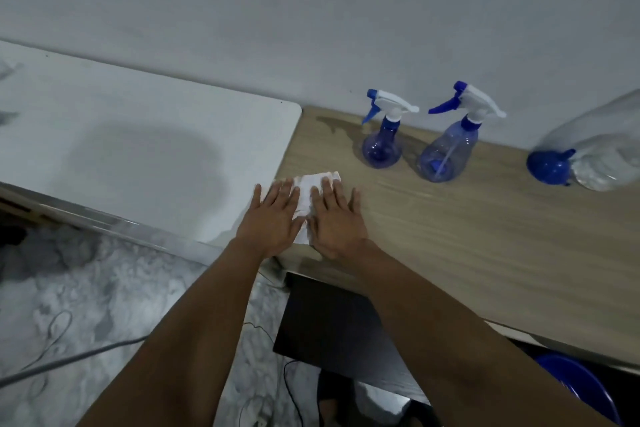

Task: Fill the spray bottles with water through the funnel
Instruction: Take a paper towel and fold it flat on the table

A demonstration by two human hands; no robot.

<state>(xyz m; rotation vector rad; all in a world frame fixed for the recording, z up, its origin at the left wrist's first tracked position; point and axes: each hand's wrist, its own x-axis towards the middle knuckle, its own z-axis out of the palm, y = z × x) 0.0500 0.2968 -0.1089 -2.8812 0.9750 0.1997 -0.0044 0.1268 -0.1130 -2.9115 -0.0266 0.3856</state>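
Two blue spray bottles with white trigger heads stand upright near the wall on the wooden table: a smaller round one and a taller one to its right. Further right, a blue funnel lies on its side against a large clear plastic bottle, also on its side. My left hand and my right hand press flat, fingers spread, on a white cloth at the table's left front corner, well in front of the bottles.
A white table adjoins the wooden one on the left. A wet patch marks the wood behind the cloth. Below are a dark panel, a blue basin, cables and a patterned floor.
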